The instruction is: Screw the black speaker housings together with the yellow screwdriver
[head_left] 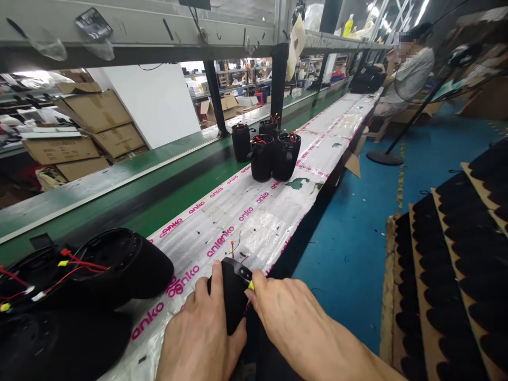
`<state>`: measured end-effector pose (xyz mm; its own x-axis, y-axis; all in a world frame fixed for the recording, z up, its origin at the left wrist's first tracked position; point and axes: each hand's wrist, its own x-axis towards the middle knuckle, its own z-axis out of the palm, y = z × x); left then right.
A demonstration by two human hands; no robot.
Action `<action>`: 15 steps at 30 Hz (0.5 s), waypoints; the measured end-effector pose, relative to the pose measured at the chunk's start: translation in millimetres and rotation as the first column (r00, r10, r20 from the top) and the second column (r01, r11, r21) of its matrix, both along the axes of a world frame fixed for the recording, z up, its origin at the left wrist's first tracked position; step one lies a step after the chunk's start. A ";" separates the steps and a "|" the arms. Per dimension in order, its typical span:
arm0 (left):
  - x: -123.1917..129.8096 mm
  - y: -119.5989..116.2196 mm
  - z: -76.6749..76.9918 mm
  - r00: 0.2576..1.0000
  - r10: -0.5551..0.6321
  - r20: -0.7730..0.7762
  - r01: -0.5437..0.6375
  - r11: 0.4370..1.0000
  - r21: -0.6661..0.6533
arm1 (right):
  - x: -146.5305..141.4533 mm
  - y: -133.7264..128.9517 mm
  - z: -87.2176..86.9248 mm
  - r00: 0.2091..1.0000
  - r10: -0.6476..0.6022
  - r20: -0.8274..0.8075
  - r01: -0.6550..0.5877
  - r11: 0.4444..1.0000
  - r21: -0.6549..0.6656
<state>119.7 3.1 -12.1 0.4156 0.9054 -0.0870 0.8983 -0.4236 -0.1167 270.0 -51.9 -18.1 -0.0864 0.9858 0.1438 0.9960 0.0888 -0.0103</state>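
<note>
My left hand [202, 323] is wrapped round a black, fabric-covered speaker housing [234, 301], which lies tilted on the bench. A dark plastic strip with small holes shows on the housing's upper right side. My right hand [289, 312] is closed at that strip, pinching a small tool with a yellow part [251, 286]; the rest of it is hidden by my fingers. A thin red wire [232, 247] with a connector sticks out beyond the housing's far end. To the left stand several more black housings [135, 264], with red wires and yellow and white connectors.
Further along the plastic-covered bench [238, 217] several black housings [262, 159] stand upright. A green conveyor [170, 185] runs alongside. Brown trays of black pieces [444, 275] stand on the right, near a floor fan [384, 157]. A person [413, 74] sits at the far end.
</note>
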 end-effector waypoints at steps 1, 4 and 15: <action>0.5 0.3 -0.4 1.000 0.001 0.003 -0.001 1.000 -0.002 | -0.1 1.7 3.4 1.000 0.001 0.013 0.000 0.999 -0.033; 1.3 0.2 -0.5 1.000 0.004 0.007 -0.003 1.000 -0.017 | -0.4 7.5 13.6 1.000 -0.022 -0.005 0.021 0.985 -0.171; 0.3 -0.2 -2.7 0.999 -0.050 -0.004 0.050 0.997 0.050 | -3.1 15.3 8.9 0.997 -0.041 -0.065 0.024 0.969 -0.247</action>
<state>119.9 2.9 -14.8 0.4602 0.8868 -0.0430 0.8758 -0.4614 -0.1417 266.9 -36.6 -9.2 -0.0521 0.9937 -0.0992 0.9944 0.0424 -0.0969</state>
